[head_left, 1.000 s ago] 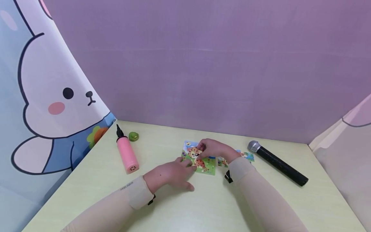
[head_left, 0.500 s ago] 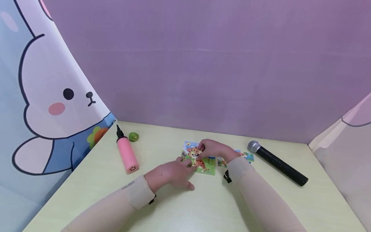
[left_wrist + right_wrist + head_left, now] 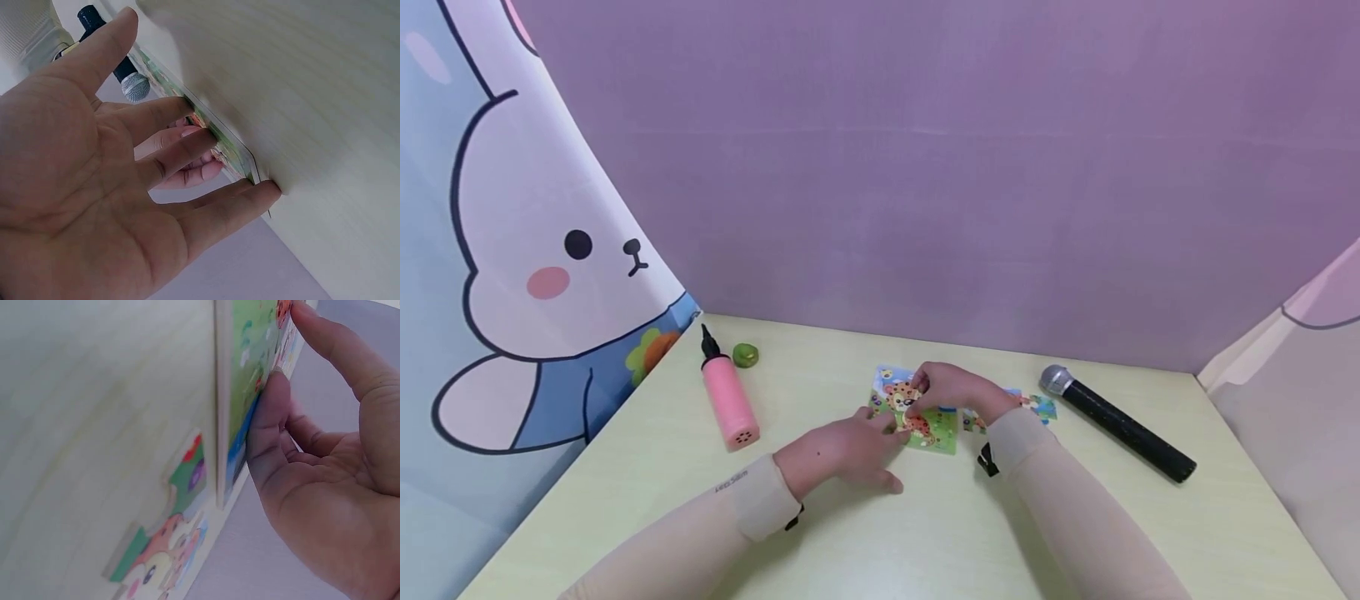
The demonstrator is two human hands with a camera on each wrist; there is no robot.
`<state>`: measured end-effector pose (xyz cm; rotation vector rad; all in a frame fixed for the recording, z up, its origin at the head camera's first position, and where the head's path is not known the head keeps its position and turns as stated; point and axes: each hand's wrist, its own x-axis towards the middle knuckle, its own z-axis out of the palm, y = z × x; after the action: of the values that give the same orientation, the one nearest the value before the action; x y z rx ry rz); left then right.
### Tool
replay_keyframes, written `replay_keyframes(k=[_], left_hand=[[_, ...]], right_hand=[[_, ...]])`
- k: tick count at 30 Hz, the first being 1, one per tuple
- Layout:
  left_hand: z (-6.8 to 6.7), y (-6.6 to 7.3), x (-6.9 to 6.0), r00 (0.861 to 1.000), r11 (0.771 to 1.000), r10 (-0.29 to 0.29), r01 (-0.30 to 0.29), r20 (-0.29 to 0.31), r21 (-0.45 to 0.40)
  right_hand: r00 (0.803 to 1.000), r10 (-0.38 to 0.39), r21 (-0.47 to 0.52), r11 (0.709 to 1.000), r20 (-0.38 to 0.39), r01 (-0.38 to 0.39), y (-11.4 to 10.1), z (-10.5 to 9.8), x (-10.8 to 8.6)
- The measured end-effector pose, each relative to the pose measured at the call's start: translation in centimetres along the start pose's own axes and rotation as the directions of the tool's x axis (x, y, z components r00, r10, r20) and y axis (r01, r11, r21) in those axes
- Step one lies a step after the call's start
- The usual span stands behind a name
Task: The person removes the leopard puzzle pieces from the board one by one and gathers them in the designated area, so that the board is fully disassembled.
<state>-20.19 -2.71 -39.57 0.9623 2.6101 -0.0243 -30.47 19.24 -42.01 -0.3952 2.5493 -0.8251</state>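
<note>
L hand [image 3: 846,450]: fingers spread, tips touching L side of puzzle board [image 3: 942,440], mid-table [image 3: 925,542]; grips nil. R hand [image 3: 955,389]: fingers part-bent over board; can't tell if pc. held. Loose pcs. [image 3: 189,478] lie R, narrow gap from board edge. Pump [image 3: 731,402] well L.

Pink pump [image 3: 731,398] beside small green object [image 3: 746,356]; black microphone [image 3: 1120,423] at right; purple backdrop [image 3: 925,183] behind.
</note>
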Motion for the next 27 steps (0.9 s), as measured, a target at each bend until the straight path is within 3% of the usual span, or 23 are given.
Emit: replay_keyframes(k=[4, 14, 27], left_hand=[[0.17, -0.05, 0.14, 1.000, 1.000, 0.000, 0.000, 0.001, -0.008], [0.14, -0.03, 0.15, 1.000, 1.000, -0.005, 0.005, 0.002, 0.012], [0.13, 0.00, 0.25, 1.000, 1.000, -0.005, 0.005, -0.004, 0.027]], right_hand=[[1.000, -0.004, -0.020, 1.000, 0.000, 0.004, 0.04, 0.00, 0.09], [0.998, -0.060, 0.073, 0.996, 0.003, 0.060, 0.34, -0.07, -0.13], [0.997, -0.080, 0.150, 0.985, 0.002, 0.078, 0.50, -0.31, -0.37]])
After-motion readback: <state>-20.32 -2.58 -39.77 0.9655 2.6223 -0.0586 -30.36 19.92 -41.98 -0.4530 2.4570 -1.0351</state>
